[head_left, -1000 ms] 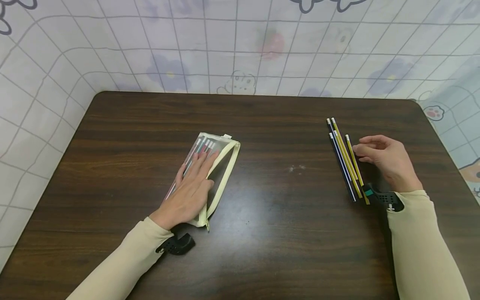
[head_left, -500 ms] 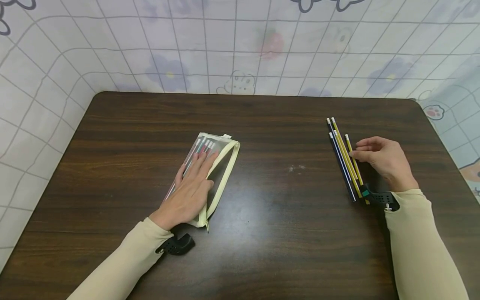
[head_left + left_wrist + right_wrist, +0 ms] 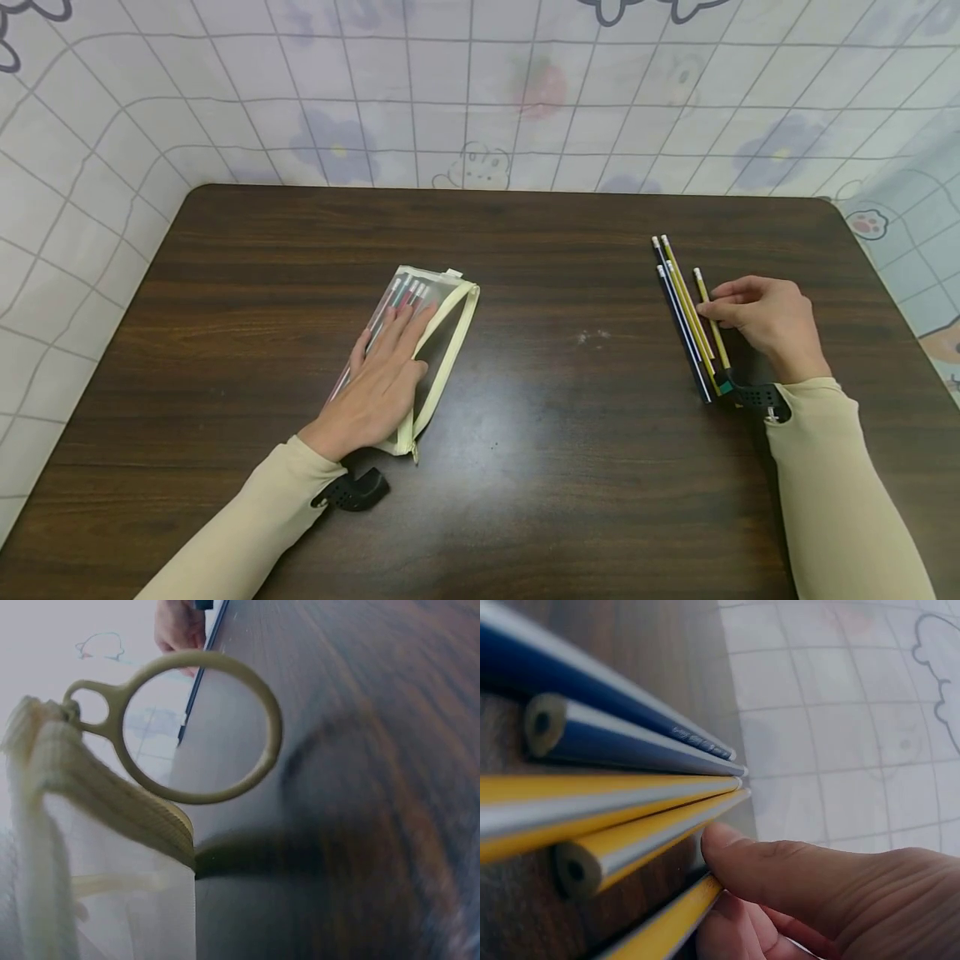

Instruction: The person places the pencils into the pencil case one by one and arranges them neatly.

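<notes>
In the head view, my left hand (image 3: 371, 392) lies flat with extended fingers on a clear pencil pouch (image 3: 452, 362) with pale yellow zip edging. Several pencils (image 3: 412, 292) show through its clear side. The left wrist view has the pouch's round zipper pull (image 3: 275, 735) close up. At the right, thumb and fingers of my right hand (image 3: 772, 321) pinch a yellow pencil (image 3: 702, 286), also visible in the right wrist view as the lowest yellow pencil (image 3: 664, 926). Beside it lie two more yellow pencils (image 3: 641, 844) and two dark blue pencils (image 3: 637, 746), roughly parallel.
The brown wooden table (image 3: 555, 400) carries the pouch left of centre and the loose pencils at right. A white grid-patterned sheet (image 3: 435, 100) stands along the table's back and sides. Each wrist wears a black camera strap (image 3: 360, 490).
My right hand has shifted slightly left onto the nearest yellow pencil and pinches it. That pencil's eraser end has moved a little to the right, away from the others. My left hand stays put.
</notes>
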`<state>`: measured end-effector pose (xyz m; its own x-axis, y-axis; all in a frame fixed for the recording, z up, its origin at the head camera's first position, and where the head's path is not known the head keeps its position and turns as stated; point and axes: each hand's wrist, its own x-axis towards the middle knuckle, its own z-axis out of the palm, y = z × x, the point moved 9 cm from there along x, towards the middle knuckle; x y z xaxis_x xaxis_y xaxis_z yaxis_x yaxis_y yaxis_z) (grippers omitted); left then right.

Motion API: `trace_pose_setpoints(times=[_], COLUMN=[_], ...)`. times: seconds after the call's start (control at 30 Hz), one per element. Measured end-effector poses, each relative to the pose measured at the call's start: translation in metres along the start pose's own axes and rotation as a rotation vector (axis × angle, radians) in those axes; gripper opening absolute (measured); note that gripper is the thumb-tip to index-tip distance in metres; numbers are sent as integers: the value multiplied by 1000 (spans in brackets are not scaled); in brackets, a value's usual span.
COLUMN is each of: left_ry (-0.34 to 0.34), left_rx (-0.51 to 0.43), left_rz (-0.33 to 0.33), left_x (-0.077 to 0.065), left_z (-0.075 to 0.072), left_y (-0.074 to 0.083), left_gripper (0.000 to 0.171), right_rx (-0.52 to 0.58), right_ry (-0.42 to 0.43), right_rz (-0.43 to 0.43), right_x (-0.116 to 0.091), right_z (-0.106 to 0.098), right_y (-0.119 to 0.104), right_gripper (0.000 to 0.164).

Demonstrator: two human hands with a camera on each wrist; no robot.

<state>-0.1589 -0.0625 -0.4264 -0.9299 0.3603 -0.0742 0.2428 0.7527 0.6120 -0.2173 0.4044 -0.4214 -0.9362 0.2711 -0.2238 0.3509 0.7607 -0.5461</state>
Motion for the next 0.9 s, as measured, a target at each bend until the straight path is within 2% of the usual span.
trace_pose_setpoints(times=[0.33, 0.9], left_ry=[0, -2], left_rx=[-4, -3], left_rz=[-1, 0], left_x=[0, 0], left_z=[0, -1], left_y=[0, 0], left_gripper=[66, 67], right_rx=[0, 202], right_ry=[-32, -115], right_rz=[-4, -62], right_x=[1, 2], right_z=[1, 2], right_y=[-2, -3], right_gripper=[49, 50])
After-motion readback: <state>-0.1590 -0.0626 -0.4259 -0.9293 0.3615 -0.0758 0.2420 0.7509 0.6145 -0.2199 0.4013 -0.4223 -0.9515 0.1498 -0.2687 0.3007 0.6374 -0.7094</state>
